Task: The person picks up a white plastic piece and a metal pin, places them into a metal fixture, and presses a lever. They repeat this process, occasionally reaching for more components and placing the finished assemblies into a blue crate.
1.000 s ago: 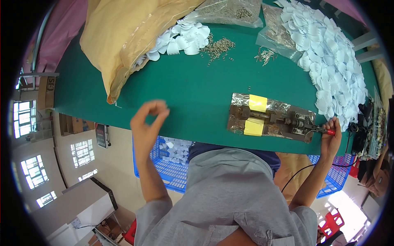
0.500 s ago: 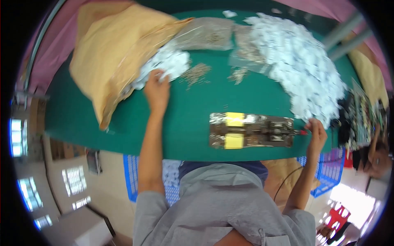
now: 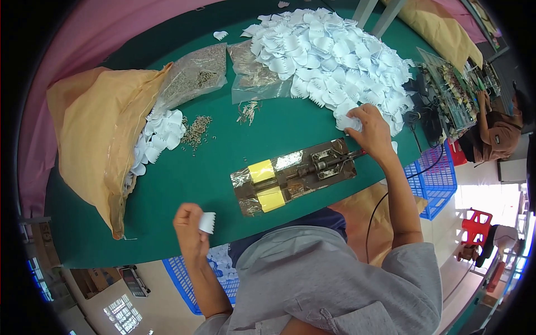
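Near the table's front edge at the left, my left hand (image 3: 191, 231) is closed on a small white piece (image 3: 207, 222) with a toothed edge. My right hand (image 3: 369, 131) is at the lower edge of a large pile of similar white pieces (image 3: 329, 53), thumb and fingertips around one of them. Just below the right hand is the red-tipped lever of a metal toggle clamp (image 3: 329, 159). That clamp is mounted on a brown tape-covered board (image 3: 301, 192) with two yellow patches, which lies slanted before me.
A large tan sack (image 3: 95, 134) lies at the left, with white pieces (image 3: 159, 137) at its mouth. Small metal bits (image 3: 196, 131) are heaped beside it. Clear bags (image 3: 195, 75) of bits lie behind. A blue basket (image 3: 432, 178) stands below the table; another person (image 3: 502, 128) is at far right.
My left hand has come from the white pieces by the sack to the front edge, carrying one piece. My right hand has left the lever for the large pile. The view has turned.
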### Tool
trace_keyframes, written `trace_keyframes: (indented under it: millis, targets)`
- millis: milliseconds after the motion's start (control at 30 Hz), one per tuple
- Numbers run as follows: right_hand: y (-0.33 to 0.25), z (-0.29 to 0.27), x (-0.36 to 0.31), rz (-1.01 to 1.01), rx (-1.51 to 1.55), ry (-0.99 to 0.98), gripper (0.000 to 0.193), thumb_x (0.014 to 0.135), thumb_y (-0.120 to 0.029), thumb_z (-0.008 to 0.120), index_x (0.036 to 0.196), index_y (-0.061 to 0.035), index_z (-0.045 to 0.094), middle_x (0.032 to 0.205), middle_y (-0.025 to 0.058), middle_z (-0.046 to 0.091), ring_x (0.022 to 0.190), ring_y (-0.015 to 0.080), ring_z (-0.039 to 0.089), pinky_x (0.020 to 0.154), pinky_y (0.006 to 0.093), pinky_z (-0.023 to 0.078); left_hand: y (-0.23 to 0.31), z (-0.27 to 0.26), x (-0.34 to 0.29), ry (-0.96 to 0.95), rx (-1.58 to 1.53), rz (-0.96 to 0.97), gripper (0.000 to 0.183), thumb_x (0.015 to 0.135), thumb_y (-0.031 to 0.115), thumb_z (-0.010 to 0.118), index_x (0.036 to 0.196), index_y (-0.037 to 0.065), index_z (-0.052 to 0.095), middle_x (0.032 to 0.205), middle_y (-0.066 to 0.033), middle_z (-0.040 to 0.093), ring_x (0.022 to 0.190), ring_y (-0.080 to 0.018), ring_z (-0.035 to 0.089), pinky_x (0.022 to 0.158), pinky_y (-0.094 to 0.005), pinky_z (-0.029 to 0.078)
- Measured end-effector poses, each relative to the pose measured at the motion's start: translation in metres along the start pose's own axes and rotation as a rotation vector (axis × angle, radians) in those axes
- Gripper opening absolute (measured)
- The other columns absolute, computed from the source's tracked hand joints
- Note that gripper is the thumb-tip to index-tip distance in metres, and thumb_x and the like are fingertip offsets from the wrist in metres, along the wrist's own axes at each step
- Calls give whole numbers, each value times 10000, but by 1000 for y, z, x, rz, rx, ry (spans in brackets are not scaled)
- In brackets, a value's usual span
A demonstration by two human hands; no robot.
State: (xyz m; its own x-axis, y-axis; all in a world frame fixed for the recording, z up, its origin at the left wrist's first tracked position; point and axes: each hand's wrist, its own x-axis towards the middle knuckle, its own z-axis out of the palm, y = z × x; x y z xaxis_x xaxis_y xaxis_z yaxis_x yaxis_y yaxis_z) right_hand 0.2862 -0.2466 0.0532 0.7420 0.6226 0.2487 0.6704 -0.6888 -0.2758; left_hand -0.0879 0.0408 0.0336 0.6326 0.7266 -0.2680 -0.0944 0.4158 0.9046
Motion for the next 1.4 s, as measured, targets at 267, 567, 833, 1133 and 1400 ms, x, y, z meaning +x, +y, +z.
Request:
trace_keyframes:
  millis: [267,567,833,1133,1400]
  targets:
    - [-21,-11,7,263,986,-144,236,990,-129,720,1209,-42,731,861,5,703,752,59,639,647,211,485,1,57,-31,-395,123,-48,271,914,-140,693,1174,-64,685,1086,-192,765,1004,-253,776,897,-346,628]
    - [-112,31,9,-100,1512,-535,311,930,105,611,1216,28,708,1129,98,736,1017,153,719,904,297,613,-49,85,-17,-321,1041,475,181,963,22,687,1139,43,724,836,-153,748,648,-254,731,576,-368,555]
    - [-126,35,11,-199,1070,-331,202,865,-116,785,996,34,755,840,113,765,776,171,749,723,304,595,-64,99,-14,-176,1344,917,197,920,19,712,1116,42,721,826,-115,676,690,-323,670,595,-434,512]
    - [-127,50,5,-366,908,-285,161,886,-31,745,1035,16,703,942,134,720,850,255,760,732,355,603,-67,95,-2,-46,1352,1063,214,924,134,781,1132,88,759,759,-77,586,626,-287,593,565,-420,461]
    - [-149,36,3,-454,615,-52,119,802,-77,784,892,-71,705,960,99,671,1003,291,652,910,394,512,-57,82,-5,-45,1356,1096,202,895,190,819,1072,104,772,753,-60,492,710,-297,504,644,-439,412]
